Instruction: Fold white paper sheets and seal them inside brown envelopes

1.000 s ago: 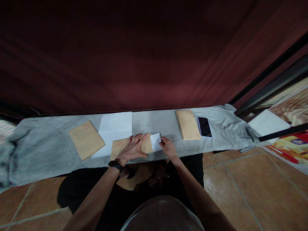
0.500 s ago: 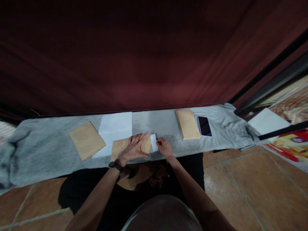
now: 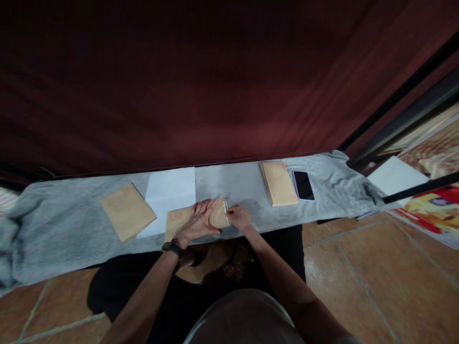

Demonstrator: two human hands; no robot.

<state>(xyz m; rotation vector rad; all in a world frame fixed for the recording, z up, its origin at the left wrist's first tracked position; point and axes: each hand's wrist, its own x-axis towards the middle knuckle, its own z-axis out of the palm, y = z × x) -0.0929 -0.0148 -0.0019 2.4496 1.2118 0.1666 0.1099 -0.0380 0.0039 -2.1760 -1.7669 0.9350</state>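
Observation:
My left hand (image 3: 201, 220) lies flat with fingers spread across a brown paper envelope (image 3: 173, 222), pressing it against the grey cloth. Out of the envelope's right end shows a narrow strip of folded white paper (image 3: 225, 211). The fingers of my right hand (image 3: 239, 218) are pinched together on that strip's edge; the fingertips are partly hidden. Beneath the envelope's left part, a white sheet (image 3: 170, 188) with a crease is spread out. To its left another brown envelope (image 3: 128, 212) rests, overlapping the sheet's edge.
A stack of brown envelopes (image 3: 280, 184) sits right of my hands, beside a dark-screened phone (image 3: 303, 186). Grey cloth (image 3: 236, 184) covers the narrow bench, backed by a dark red panel (image 3: 229, 119). A white sheet (image 3: 396, 179) and printed packaging (image 3: 435, 210) are at far right.
My right hand has moved left, pushing the white paper deeper into the envelope, so only a thin strip shows. My left hand stays flat in place.

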